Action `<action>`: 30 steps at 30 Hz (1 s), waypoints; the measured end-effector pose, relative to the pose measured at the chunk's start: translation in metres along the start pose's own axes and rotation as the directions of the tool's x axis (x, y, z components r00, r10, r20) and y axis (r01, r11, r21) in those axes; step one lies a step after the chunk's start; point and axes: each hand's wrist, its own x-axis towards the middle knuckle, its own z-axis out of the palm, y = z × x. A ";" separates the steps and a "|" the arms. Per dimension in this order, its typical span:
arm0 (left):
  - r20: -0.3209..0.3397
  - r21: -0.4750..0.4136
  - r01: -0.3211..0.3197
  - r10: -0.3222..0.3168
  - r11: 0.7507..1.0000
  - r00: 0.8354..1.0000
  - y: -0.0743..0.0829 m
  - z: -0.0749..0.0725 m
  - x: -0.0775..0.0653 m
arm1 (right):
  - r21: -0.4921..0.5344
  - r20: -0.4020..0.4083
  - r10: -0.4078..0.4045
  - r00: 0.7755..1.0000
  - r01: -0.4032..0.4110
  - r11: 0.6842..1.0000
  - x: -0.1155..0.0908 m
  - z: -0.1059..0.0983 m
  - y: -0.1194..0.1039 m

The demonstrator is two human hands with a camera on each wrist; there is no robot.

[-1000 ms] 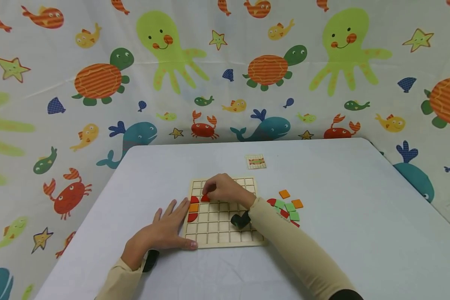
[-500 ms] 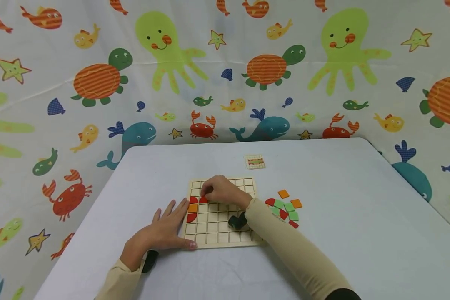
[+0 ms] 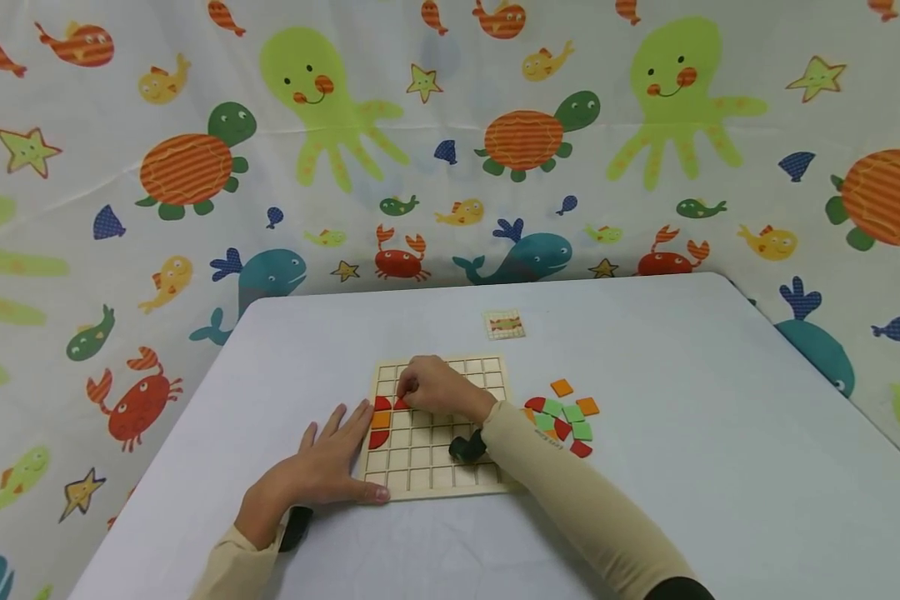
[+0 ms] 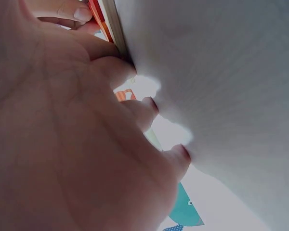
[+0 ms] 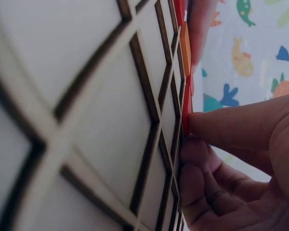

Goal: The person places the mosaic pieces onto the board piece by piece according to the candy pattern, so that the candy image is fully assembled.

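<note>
My left hand (image 3: 318, 467) lies with spread fingers along the left edge of a wooden grid board (image 3: 420, 481), its thumb at the front corner. My right hand (image 3: 444, 387) pinches a red rounded tile (image 3: 401, 404) at the second column. In the right wrist view, the thumb presses on this red tile (image 5: 186, 110) close to the grid, with curled fingers beside it. The leftmost column holds an orange square tile (image 3: 380, 421) between two red quarter-round tiles, one behind (image 3: 382, 403) and one in front (image 3: 378, 439). In the left wrist view, the left palm (image 4: 86, 139) fills much of the frame.
Right of the board lies a loose pile of green tiles (image 3: 573, 413), red tiles (image 3: 581, 449) and orange tiles (image 3: 562, 387), partly behind the right sleeve. A small pattern card (image 3: 504, 325) lies behind the board on the white table (image 3: 645, 350). A printed curtain hangs beyond.
The head view has shifted slightly. My right hand stays at the same part of the board with the red tile, and the left hand keeps its place at the board's edge.
</note>
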 end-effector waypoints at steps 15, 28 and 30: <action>-0.008 -0.007 -0.009 0.009 1.000 1.000 0.003 0.002 -0.004 | -0.019 0.020 0.024 1.000 -0.024 1.000 -0.005 0.000 -0.009; -0.006 -0.003 -0.004 0.004 1.000 1.000 0.001 0.002 -0.003 | 0.104 -0.012 0.019 1.000 -0.017 0.994 -0.025 -0.012 -0.002; -0.008 -0.005 0.000 0.000 1.000 1.000 0.000 0.002 -0.005 | 0.134 -0.025 0.001 1.000 0.002 0.991 -0.031 -0.016 -0.002</action>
